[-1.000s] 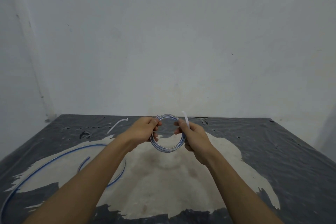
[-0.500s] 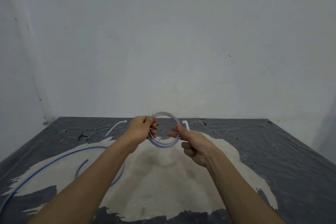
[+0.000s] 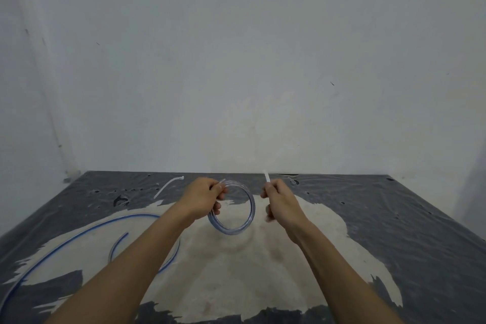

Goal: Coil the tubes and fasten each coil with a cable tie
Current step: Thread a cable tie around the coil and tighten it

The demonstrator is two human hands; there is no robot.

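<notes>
Head view. Grips the coiled clear tube (image 3: 252,205) at its upper-left rim with the left hand (image 3: 202,198), fingers curled round the bundled turns. Holds the ring upright in the air above the bench (image 3: 394,218), straight ahead of the body.

No longer pinches the coil's right side with the right hand (image 3: 282,202), unlike half a second ago. Keeps that hand just beside the ring and clear of it, fingers closed on a white cable tie (image 3: 267,177), its tip sticking up past the knuckles.

Leaves the whole coil to one hand, so likely needs a firm left grip to stop the turns springing open. Frees the tie for threading, which looks like the start of the fastening step, with nothing yet round the bundle. Probably calls next for passing the tie's tail through the ring, close to the left fingers.

Leaves at the left of the bench a blue-striped tube (image 3: 126,216), loose and uncoiled, and beyond it a spare cable tie (image 3: 168,185). More work to come, by the look of it.
</notes>
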